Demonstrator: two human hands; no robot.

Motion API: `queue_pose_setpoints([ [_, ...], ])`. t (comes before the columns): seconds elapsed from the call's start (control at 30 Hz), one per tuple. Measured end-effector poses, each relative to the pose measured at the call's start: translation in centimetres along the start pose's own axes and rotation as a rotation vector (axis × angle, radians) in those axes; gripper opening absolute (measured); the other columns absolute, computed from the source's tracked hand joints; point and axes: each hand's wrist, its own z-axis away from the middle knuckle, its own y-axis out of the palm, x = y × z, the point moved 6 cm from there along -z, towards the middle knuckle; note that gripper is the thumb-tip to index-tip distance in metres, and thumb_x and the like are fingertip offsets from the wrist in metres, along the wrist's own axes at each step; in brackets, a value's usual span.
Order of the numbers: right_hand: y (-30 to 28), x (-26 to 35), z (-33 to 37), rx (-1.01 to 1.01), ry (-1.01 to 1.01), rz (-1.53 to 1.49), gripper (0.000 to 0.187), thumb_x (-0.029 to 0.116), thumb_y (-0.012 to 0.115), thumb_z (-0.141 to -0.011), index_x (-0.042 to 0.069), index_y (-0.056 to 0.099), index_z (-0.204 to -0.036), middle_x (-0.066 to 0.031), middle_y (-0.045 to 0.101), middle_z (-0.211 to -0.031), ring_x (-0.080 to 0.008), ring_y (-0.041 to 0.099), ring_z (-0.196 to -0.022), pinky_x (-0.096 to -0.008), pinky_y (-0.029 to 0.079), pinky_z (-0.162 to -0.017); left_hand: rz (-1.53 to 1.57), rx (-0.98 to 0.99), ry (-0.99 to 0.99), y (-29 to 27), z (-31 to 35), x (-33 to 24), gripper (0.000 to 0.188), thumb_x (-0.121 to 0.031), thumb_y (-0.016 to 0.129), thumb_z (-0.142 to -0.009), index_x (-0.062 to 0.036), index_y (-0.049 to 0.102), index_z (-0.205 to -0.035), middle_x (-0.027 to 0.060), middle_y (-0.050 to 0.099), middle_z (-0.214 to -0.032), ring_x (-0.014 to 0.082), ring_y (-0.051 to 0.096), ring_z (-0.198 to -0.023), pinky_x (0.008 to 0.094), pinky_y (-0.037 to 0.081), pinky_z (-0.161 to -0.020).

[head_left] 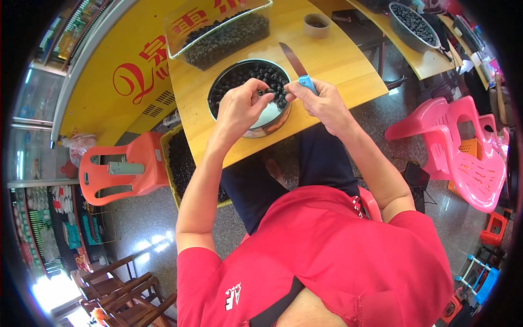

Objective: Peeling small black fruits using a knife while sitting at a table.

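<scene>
A round metal tin (pixel 260 131) stands near the front edge of the wooden table (pixel 348 71), holding many small, dark, roundish pieces (pixel 262 72); their kind is unclear. Over the tin's left part, my left hand (pixel 242 107) has its thumb and forefinger curled close together. Whatever lies between those fingertips is too small to make out. My right hand (pixel 326 106) is closed around the blue handle of a knife (pixel 294 60), whose blade points up and away from me. Its thumb and finger reach toward the tin's right rim, close to my left fingertips.
Behind the tin is a clear plastic box (pixel 226 41) of similar dark pieces, with a small cup (pixel 316 25) to its right. A yellow crate (pixel 170 163) sits below the table's left side. An orange chair (pixel 128 169) and a pink chair (pixel 452 147) flank me.
</scene>
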Motion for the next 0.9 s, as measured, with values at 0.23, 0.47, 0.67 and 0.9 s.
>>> queue_pose_setpoints([
  [0.23,2.6,1.6,-0.3,0.077,-0.095,-0.098,0.021,0.026,0.065,-0.09,0.006,0.065,-0.098,0.0062,0.053,-0.066,-0.0001,0.038,-0.051,-0.0174,0.027,-0.045,0.438,-0.252,0.093,-0.5,2.5,-1.8,0.015,-0.008,0.069,-0.082,-0.0014,0.063,-0.094,0.0052,0.052,-0.06,0.01,0.046,-0.053,0.0261,0.039,-0.051],
  [0.47,3.5,0.6,-0.2,0.103,0.076,-0.294,0.019,0.024,0.068,-0.088,0.008,0.064,-0.098,0.0066,0.052,-0.065,-0.001,0.039,-0.05,-0.0176,0.027,-0.043,0.636,-0.313,0.011,0.2,4.0,-0.9,0.018,-0.008,0.068,-0.085,0.0001,0.062,-0.099,-0.0019,0.054,-0.065,0.004,0.046,-0.059,0.0213,0.039,-0.053],
  [0.67,4.8,0.4,-0.1,0.159,0.114,-0.372,0.019,0.024,0.067,-0.088,0.007,0.063,-0.096,0.0072,0.05,-0.063,-0.0011,0.039,-0.049,-0.0169,0.027,-0.044,1.131,-0.345,-0.132,1.4,5.0,0.0,0.02,-0.01,0.067,-0.088,-0.0012,0.061,-0.105,-0.003,0.058,-0.08,0.0023,0.052,-0.073,0.0168,0.042,-0.065],
  [0.9,5.4,1.1,0.2,0.146,0.113,-0.282,0.019,0.024,0.068,-0.088,0.007,0.063,-0.094,0.0064,0.053,-0.066,-0.0004,0.038,-0.05,-0.0164,0.027,-0.043,1.034,-0.34,-0.079,1.3,5.6,0.3,0.017,-0.006,0.066,-0.088,-0.0018,0.06,-0.104,-0.0048,0.055,-0.077,0.0008,0.049,-0.071,0.0154,0.039,-0.063],
])
